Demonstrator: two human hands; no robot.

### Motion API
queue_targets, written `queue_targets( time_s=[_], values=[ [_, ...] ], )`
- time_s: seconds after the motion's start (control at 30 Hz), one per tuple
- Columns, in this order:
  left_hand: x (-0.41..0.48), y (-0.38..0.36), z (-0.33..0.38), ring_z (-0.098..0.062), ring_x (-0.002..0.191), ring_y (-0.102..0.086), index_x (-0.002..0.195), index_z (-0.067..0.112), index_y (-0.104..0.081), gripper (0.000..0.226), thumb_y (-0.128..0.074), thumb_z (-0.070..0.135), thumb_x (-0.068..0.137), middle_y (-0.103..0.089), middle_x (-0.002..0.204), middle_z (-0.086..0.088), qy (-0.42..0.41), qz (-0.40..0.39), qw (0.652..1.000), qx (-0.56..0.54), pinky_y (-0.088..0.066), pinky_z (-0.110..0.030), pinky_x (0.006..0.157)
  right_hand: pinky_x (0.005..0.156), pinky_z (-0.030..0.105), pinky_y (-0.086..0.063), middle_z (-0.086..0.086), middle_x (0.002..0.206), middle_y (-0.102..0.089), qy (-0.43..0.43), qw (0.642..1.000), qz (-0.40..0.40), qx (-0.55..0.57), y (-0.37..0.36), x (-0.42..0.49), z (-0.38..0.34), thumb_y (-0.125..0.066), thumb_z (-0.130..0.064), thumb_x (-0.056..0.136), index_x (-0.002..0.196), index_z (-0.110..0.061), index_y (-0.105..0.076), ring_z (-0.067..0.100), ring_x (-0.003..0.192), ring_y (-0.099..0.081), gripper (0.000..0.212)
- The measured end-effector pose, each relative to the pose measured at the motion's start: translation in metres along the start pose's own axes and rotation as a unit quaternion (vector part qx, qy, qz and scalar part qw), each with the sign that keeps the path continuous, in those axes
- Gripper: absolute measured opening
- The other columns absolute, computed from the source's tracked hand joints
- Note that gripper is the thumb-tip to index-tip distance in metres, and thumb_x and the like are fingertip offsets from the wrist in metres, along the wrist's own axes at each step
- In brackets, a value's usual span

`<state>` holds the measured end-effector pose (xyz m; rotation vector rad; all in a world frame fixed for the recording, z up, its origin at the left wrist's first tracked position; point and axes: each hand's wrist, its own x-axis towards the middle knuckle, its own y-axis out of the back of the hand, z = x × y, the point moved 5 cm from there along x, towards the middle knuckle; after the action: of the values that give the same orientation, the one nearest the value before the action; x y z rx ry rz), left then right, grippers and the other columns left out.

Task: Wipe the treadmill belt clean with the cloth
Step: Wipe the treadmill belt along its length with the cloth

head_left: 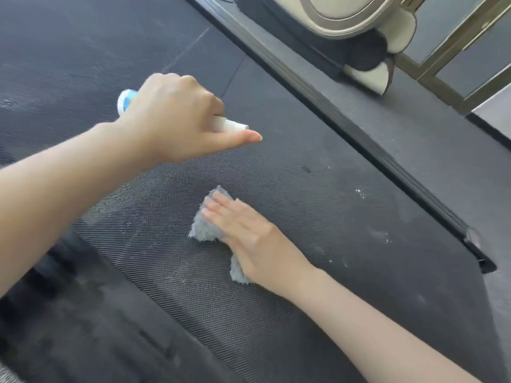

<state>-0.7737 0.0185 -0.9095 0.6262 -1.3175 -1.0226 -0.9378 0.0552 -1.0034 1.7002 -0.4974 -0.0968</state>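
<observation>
The dark textured treadmill belt (318, 222) fills most of the head view. A small grey fluffy cloth (204, 229) lies on it near the middle, pressed flat under my right hand (249, 233), whose fingers lie stretched over it. Above and to the left, my left hand (177, 117) is closed around a small white spray bottle (231, 125), its nozzle pointing right and its blue-labelled base sticking out behind the hand. Pale droplets and damp patches (359, 192) show on the belt to the right of the cloth.
A dark side rail (359, 128) runs diagonally along the belt's far edge and ends at a cap (481, 255) on the right. Beyond it stand a cream and gold furniture piece (359, 20) and gold-framed panels (456, 64).
</observation>
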Motion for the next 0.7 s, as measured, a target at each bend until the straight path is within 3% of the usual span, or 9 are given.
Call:
queue_targets(
  time_s=[0.2,0.7],
  values=[
    [0.004,-0.016,0.008,-0.028,0.047,-0.044,0.045,0.02,-0.029,0.072,-0.019,0.086,0.072,-0.044,0.047,-0.003,-0.013,-0.01,1.0,0.004,-0.025,-0.028,0.051,0.117,0.034,-0.018,0.01,0.146,-0.039,-0.084,0.996,0.005,0.042,0.017,0.002,0.07,-0.048,-0.003,0.093,0.136,-0.003,-0.044,0.02,0.14,-0.027,0.044],
    [0.012,-0.04,0.036,-0.022,0.044,-0.041,0.046,0.016,-0.034,0.077,-0.017,0.087,0.07,-0.045,0.045,0.0,-0.022,-0.031,0.999,0.028,-0.017,-0.022,0.047,0.116,0.022,-0.011,0.002,0.148,-0.036,-0.251,0.966,0.038,0.04,0.057,0.002,0.225,-0.042,-0.013,0.098,0.14,-0.013,-0.041,0.011,0.14,-0.023,0.041]
  ],
)
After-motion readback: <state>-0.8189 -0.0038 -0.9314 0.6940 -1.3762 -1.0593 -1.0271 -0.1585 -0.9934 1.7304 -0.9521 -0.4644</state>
